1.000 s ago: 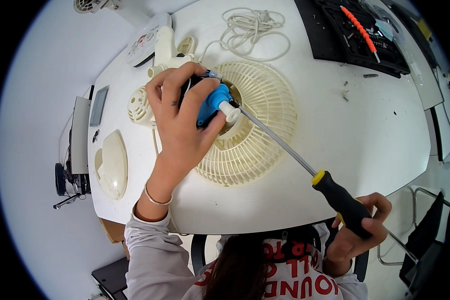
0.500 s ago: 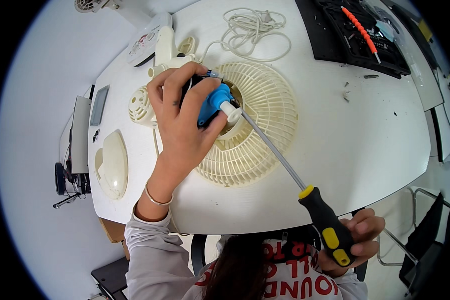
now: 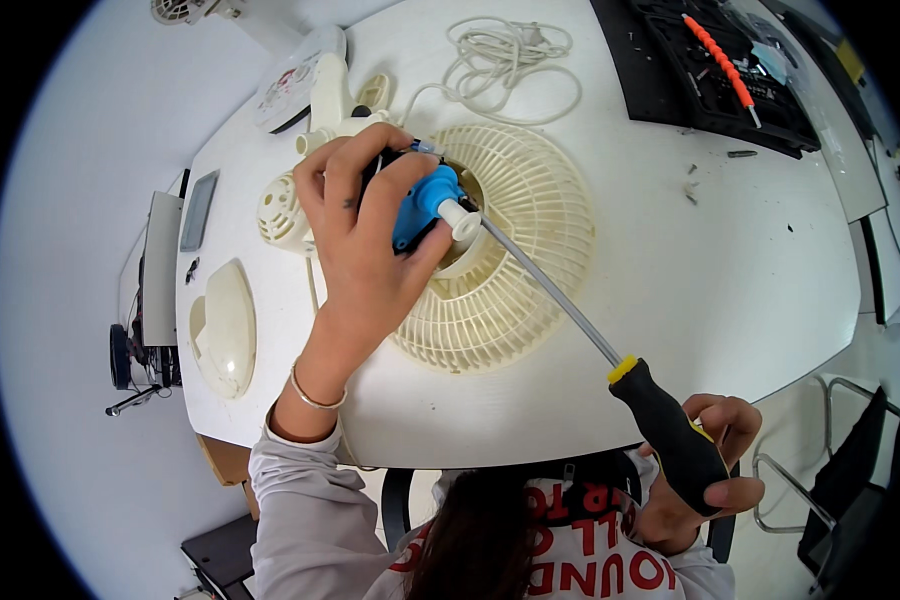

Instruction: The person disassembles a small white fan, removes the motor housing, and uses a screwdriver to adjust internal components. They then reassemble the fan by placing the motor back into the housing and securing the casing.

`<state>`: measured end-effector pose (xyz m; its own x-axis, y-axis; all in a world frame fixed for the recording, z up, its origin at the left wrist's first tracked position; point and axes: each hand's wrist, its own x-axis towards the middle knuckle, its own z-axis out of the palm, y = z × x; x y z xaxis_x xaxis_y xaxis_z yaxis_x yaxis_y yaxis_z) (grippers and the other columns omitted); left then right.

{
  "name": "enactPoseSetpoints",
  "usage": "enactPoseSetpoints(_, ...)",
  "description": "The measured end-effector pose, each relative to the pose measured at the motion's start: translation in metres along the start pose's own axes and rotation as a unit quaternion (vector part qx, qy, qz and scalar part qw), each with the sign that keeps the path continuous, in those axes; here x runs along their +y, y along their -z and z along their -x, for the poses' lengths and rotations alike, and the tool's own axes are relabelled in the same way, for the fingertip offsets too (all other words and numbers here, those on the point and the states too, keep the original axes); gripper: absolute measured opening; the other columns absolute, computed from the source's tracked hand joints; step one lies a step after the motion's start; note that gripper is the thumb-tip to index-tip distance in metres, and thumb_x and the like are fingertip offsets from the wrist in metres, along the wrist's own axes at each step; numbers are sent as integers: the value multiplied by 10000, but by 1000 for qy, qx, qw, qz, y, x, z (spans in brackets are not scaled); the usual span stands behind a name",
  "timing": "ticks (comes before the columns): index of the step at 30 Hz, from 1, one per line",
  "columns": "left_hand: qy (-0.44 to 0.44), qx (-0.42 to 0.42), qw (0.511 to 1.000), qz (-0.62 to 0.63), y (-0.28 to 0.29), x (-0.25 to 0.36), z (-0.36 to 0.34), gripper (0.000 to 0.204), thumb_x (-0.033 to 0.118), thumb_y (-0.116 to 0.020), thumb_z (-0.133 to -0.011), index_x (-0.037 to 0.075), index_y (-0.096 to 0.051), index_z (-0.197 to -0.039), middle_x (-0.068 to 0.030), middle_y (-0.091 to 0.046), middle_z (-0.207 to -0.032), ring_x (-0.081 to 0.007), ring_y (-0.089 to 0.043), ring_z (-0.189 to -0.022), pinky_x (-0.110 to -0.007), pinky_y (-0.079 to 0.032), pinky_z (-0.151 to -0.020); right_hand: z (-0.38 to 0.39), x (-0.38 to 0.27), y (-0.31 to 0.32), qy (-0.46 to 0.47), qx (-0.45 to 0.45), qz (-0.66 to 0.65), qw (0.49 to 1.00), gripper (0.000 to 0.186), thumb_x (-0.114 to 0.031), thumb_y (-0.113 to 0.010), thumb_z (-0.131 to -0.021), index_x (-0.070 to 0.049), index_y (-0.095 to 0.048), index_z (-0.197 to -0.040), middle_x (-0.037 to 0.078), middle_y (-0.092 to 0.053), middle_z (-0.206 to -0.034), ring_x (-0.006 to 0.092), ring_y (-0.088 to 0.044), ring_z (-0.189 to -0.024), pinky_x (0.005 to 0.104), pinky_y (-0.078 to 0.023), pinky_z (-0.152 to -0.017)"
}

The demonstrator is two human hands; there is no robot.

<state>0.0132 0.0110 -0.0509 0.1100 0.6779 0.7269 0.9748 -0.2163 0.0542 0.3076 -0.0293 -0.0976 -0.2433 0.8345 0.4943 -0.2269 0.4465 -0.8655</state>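
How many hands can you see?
2: the left hand holds the blue part at the cream grille's middle; the right hand holds the screwdriver by its handle.

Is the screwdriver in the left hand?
No, the right hand holds the screwdriver, while the left hand grips the blue part.

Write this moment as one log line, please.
left hand: on blue plastic housing | right hand: holding black-yellow screwdriver | metal shaft: end beside white plastic knob, contact unclear | under housing: round cream plastic grille
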Motion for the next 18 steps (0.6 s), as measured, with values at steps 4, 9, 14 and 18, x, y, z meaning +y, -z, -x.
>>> enactPoseSetpoints(4, -3, 4, 1000, 1, -1, -1, 2, 443, 48, -692, -563, 99, -576, -988, -73, -513, -1114, -304, -405, -1000, -410, -337, -867, -1, -1, 14, -9, -42, 29, 999, 628, 47, -689, -661, -335, -434, -1089, 138, -437, -1163, 257, -537, -891, 316, -507, -679)
enactPoseSetpoints(9, -8, 6, 1000, 0, -2, -1, 1, 444, 49, -690, -562, 98, -574, -988, -73, -513, -1115, -304, -410, -1001, -411, -332, -872, -4, 0, 10, 32, 0, 102, 994, 667, 45, -703, -649, -277, -414, -1157, 116, -469, -1164, 236, -530, -952, 326, -505, -760)
enactPoseSetpoints(14, -10, 3, 1000, -3, -1, -2, 1, 450, 51, -689, -557, 98, -573, -990, -73, -513, -1118, -304, -414, -1007, -412, -326, -877, -1, 3, 5, 46, -2, 7, 999, 577, -8, -718, -736, -264, -417, -1157, 102, -408, -1179, 255, -540, -1050, 335, -521, -853)
enactPoseSetpoints(18, -7, 2, 1000, 0, 0, -2, 2, 453, 52, -691, -556, 100, -574, -991, -72, -514, -1118, -303, -414, -1009, -412, -326, -879, 2, 4, 1, 32, 46, -7, 998, 498, 44, -662, -766, -214, -428, -1121, 119, -400, -1170, 277, -533, -1139, 361, -522, -914)
